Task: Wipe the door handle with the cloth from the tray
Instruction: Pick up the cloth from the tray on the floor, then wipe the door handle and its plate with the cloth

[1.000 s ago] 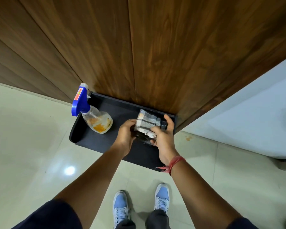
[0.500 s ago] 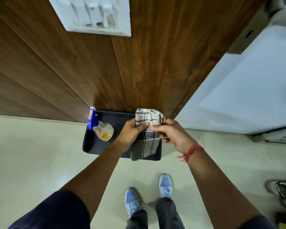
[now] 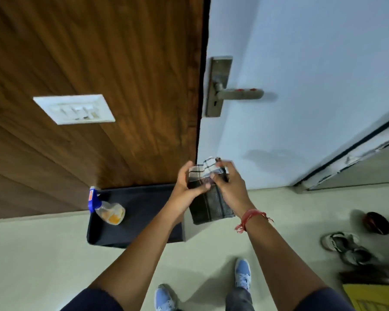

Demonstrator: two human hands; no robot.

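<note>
Both hands are wrapped around the cloth [image 3: 208, 194]. The left hand [image 3: 186, 187] pinches its upper left side with thumb and fingers closed on it, and the right hand [image 3: 230, 187] clamps the upper right side the same way. The cloth is checked, grey and white, and most of it hangs down below the hands, off the floor. It is out of the tray [image 3: 144, 205] now; the dark tray sits on the floor to the left, with only a spray bottle [image 3: 107, 208] lying in it.

The door handle [image 3: 238, 94] is up on the pale door [image 3: 301, 86], above the hands and a little to the right. It is well apart from the cloth, with bare door between them. Its bar lies flat, sticking out to the right from a tall metal plate [image 3: 218, 86].

The right hand is on the handle's side, so I think it has the shorter way up. To my eye, the cloth should go up and then slide sideways along the bar.
</note>
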